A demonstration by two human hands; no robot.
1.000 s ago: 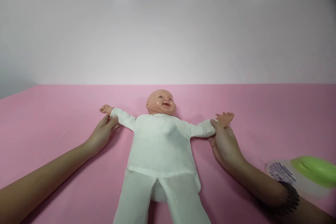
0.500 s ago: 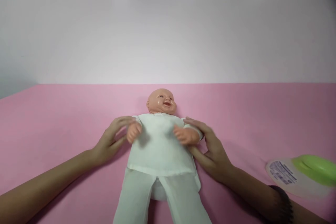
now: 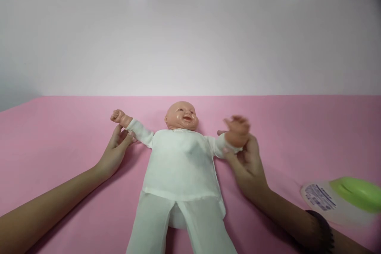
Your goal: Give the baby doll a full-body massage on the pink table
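Observation:
A baby doll [image 3: 182, 162] in a white top and white trousers lies on its back on the pink surface, head away from me. Its arms are spread out to the sides. My left hand [image 3: 116, 149] has its fingers and thumb closed around the white sleeve of the doll's arm on the left, just below the doll's fist. On the other side, my right hand [image 3: 248, 166] grips the doll's other arm at the sleeve, with the thumb in front and fingers partly hidden behind. The doll's hand there is blurred.
A clear container with a green top [image 3: 355, 194] and a printed label lies at the right edge, partly out of view. The pink surface [image 3: 74, 135] ends at a white panel [image 3: 190, 43] behind. A dark band [image 3: 323, 230] circles my right wrist.
The doll's arms have swung from over its chest outward to both sides. My left hand has moved left with one arm; my right hand has shifted right and raised the other.

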